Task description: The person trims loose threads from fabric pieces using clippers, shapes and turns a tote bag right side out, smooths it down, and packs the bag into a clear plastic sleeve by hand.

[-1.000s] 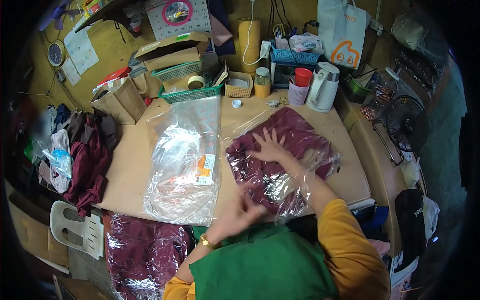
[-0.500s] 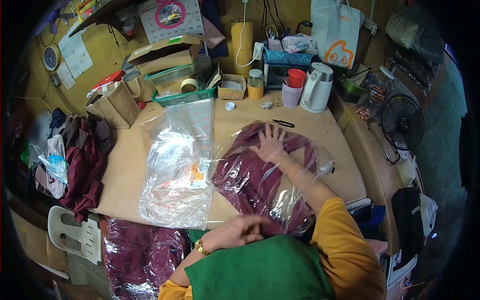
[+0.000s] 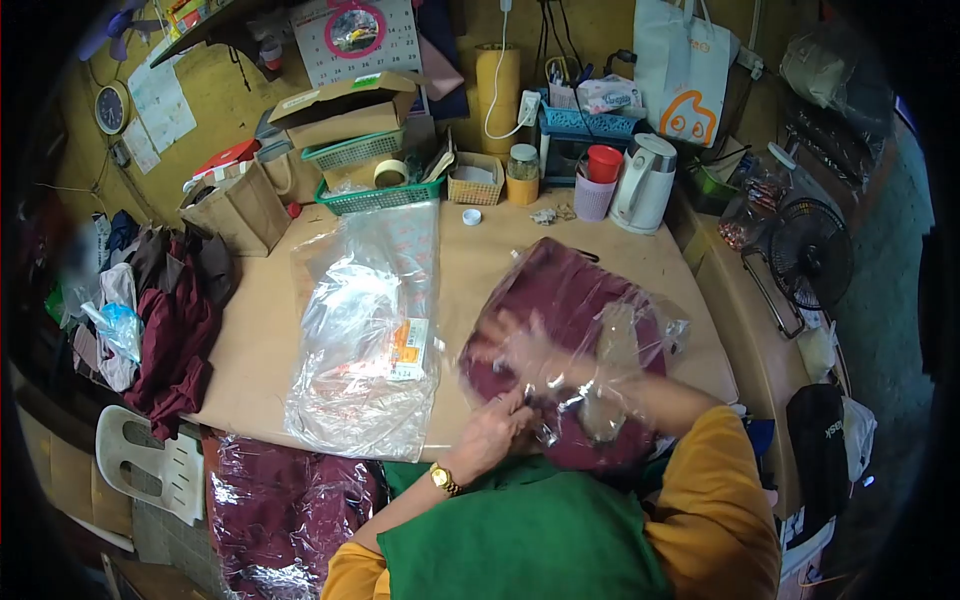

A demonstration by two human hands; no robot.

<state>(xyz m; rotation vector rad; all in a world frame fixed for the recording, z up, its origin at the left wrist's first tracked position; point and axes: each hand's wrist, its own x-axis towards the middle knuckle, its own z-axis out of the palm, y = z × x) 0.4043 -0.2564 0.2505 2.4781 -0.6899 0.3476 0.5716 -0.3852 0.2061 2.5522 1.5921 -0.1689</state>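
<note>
A maroon garment (image 3: 540,285) lies folded at the right of the table in a clear plastic bag (image 3: 625,335). My right hand (image 3: 515,350), smeared by motion, reaches across it with fingers spread; the plastic appears to lie over the hand and forearm. Close to the near edge of the garment, my left hand (image 3: 497,428) is closed, its fingertips pinching the bag's edge. To the left lies a flat stack of clear plastic bags (image 3: 350,300) with an orange-and-white label (image 3: 408,348). A small black tool (image 3: 582,256) is mostly hidden behind the garment.
Along the back stand a green basket (image 3: 380,199), a jar (image 3: 522,175), a red cup (image 3: 604,162) and a white kettle (image 3: 645,185). Maroon cloth (image 3: 175,330) is heaped at the left. Plastic-wrapped maroon garments (image 3: 290,510) lie below the front edge, beside a white chair (image 3: 150,465).
The garment and bag have shifted right and lie straighter, partly covering the black tool. My right hand has come down toward me. My left hand has moved up to the bag's edge and closed.
</note>
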